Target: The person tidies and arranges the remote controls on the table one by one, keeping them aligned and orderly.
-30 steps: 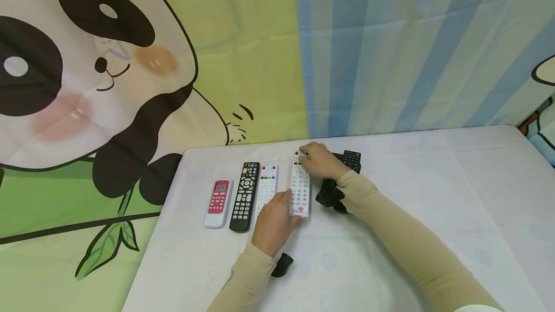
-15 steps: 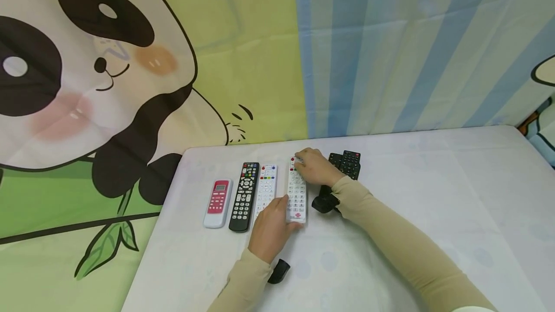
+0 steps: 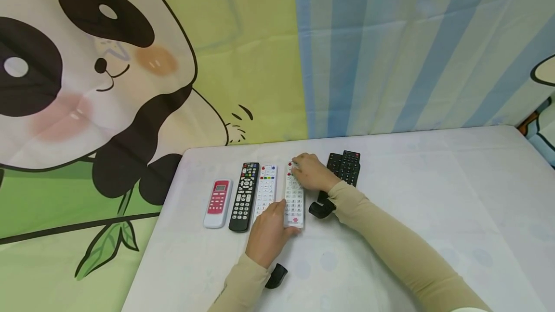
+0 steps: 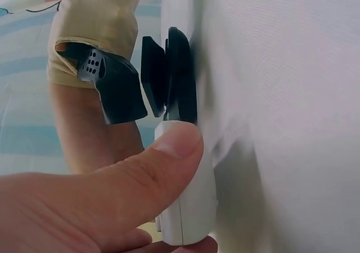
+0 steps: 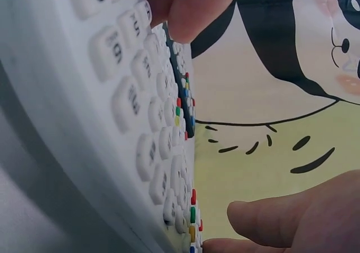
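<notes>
The left hand (image 3: 267,235) pinches the bottom of a white remote (image 3: 295,206), and the right hand (image 3: 313,172) curls round its top. 2 black remotes (image 3: 350,163) lie nearby

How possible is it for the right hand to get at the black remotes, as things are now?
Probably yes, once the right hand frees its grip from the white remote: the black remotes lie close beside it, far ends uncovered, though its sleeve partly hides them.
</notes>
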`<state>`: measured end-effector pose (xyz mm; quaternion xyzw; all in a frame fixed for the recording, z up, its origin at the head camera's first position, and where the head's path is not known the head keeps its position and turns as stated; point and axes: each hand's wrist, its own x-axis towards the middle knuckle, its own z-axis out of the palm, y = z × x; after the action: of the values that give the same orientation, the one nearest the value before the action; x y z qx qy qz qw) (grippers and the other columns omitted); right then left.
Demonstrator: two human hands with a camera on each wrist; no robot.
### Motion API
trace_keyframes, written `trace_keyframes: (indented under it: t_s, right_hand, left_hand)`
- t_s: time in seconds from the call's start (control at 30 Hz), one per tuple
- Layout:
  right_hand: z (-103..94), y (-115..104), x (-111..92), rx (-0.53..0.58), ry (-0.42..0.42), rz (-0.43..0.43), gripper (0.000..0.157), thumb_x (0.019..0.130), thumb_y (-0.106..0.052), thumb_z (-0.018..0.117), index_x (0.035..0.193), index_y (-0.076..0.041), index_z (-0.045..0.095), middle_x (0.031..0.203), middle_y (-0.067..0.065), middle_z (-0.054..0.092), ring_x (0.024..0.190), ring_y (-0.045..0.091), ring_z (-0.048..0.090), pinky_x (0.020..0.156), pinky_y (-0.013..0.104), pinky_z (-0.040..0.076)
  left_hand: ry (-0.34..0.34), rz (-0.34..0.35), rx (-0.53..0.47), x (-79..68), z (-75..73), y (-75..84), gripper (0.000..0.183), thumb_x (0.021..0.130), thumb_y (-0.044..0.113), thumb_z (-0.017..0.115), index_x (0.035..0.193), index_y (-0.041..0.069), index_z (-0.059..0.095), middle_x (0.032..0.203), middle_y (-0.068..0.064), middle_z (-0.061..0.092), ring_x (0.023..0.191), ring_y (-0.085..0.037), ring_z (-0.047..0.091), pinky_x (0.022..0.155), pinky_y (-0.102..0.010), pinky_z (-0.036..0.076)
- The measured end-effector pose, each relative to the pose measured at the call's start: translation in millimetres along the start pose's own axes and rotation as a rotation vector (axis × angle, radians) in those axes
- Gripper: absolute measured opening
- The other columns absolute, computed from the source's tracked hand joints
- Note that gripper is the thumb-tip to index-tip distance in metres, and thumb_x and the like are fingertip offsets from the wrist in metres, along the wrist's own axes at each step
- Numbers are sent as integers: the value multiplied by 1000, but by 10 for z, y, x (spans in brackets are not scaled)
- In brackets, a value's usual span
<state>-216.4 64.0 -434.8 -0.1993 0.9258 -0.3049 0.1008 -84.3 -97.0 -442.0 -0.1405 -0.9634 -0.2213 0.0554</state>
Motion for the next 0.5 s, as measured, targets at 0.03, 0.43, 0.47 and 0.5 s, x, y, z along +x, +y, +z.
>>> trace_keyframes:
  t_s: [0.03, 0.43, 0.47, 0.5]
  right_hand:
    - [11, -2, 1, -3, 0, 0, 47, 105, -19, 45, 142, 10, 48, 144, 29, 48, 136, 46, 41, 115, 52, 32]
    - [124, -16, 17, -18, -11, 3, 47, 105, -20, 47, 142, 10, 48, 144, 27, 48, 136, 43, 41, 116, 50, 32]
    - [131, -13, 18, -21, -12, 3, 47, 105, -20, 47, 142, 10, 48, 144, 27, 49, 136, 43, 41, 116, 50, 32]
    - [137, -9, 18, -24, -12, 3, 47, 105, -20, 47, 142, 10, 49, 144, 27, 49, 136, 43, 41, 116, 50, 32]
  left_hand:
    - [-1, -3, -1, -5, 3, -4, 78, 66, 29, 93, 127, -9, 63, 118, -23, 67, 100, -35, 69, 83, -44, 57]
    - [0, -16, 1, -46, 22, -26, 78, 65, 29, 93, 127, -8, 63, 116, -22, 68, 97, -35, 70, 81, -45, 58]
    - [-1, -16, 2, -48, 23, -25, 78, 65, 29, 94, 127, -8, 63, 116, -22, 68, 98, -35, 70, 81, -46, 58]
    - [-1, -16, 3, -49, 23, -25, 78, 65, 29, 94, 127, -8, 63, 116, -22, 68, 98, -35, 70, 81, -46, 57]
